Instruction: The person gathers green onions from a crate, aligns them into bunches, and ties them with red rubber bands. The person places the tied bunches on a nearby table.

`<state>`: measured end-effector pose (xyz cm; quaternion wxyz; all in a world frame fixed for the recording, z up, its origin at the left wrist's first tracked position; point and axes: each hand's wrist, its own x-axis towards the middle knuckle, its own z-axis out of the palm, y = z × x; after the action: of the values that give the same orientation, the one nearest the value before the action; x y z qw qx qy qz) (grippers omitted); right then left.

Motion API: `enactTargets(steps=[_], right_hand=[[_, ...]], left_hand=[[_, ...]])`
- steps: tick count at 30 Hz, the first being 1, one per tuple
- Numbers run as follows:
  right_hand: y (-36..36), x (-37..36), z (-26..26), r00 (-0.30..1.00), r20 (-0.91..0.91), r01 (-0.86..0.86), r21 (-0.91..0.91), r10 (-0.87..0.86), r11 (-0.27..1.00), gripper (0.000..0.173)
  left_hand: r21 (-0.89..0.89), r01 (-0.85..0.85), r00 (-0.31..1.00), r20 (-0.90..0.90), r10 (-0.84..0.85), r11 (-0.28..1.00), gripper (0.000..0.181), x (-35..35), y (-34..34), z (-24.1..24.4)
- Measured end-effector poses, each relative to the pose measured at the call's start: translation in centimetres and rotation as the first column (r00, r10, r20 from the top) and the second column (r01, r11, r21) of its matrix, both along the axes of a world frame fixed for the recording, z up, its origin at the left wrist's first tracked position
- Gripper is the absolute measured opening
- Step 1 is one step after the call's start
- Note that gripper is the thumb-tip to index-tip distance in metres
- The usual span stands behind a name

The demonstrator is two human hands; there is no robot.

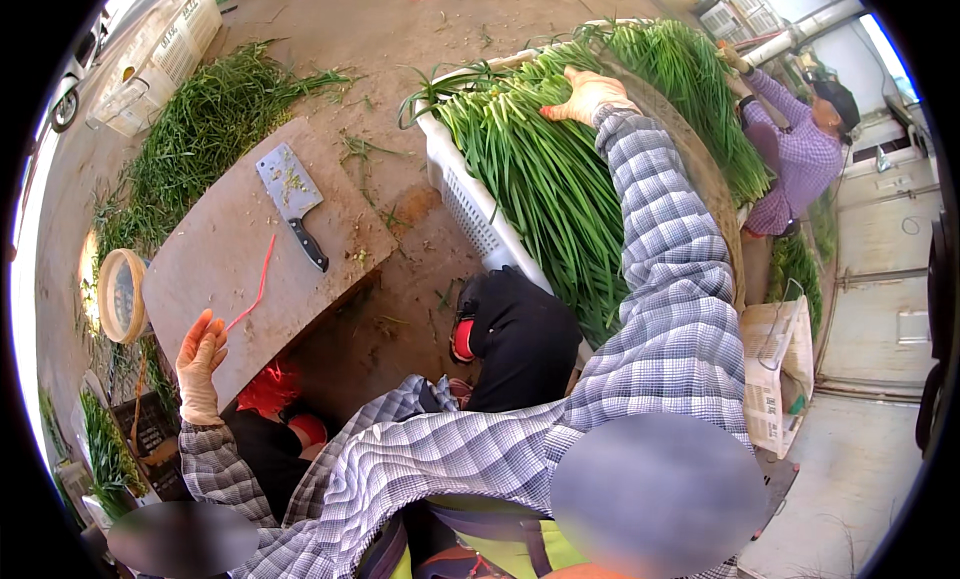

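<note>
A white plastic crate (pixel 487 230) stands in front of me, packed with long green leafy stalks (pixel 536 178), probably garlic chives. My right hand, gloved (pixel 589 97), rests with spread fingers on their pale cut ends; whether it grips any is unclear. On the left, my left hand (pixel 201 354), also gloved, pinches the end of a red tie (pixel 262 279) that trails over a low board (pixel 202 256). A cleaver (pixel 289 189) with a black handle lies flat on the board, bits of green on its blade.
Loose greens (pixel 195 136) are heaped beyond the board, beside a round woven-rimmed container (pixel 121 295). Red ties (pixel 271 388) hang under the board's near edge. A co-worker in a checked shirt (pixel 802 144) sits at the right by more greens (pixel 690 91). Another crate (pixel 169 54) stands far left.
</note>
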<state>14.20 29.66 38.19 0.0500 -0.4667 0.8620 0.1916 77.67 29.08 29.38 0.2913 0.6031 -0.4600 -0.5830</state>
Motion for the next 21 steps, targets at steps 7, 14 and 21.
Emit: enactTargets(steps=[7, 14, 21], right_hand=[[-0.3, -0.1, -0.7, 0.997, 0.036, -0.072, -0.028, 0.073, 0.997, 0.094], [0.2, -0.9, 0.4, 0.957, 0.285, -0.034, -0.065, 0.051, 0.997, 0.094], [0.9, -0.1, -1.1, 0.962, 0.241, -0.099, -0.144, 0.132, 0.985, 0.087]], left_hand=[[-0.003, 0.056, 0.998, -0.027, -0.056, 0.998, 0.037, -0.4, 0.1, 0.4], [0.007, 0.073, 0.997, -0.004, -0.073, 0.997, 0.037, -0.5, 0.1, 0.8], [0.008, 0.083, 0.997, -0.003, -0.083, 0.997, 0.038, -0.7, 0.0, 0.4]])
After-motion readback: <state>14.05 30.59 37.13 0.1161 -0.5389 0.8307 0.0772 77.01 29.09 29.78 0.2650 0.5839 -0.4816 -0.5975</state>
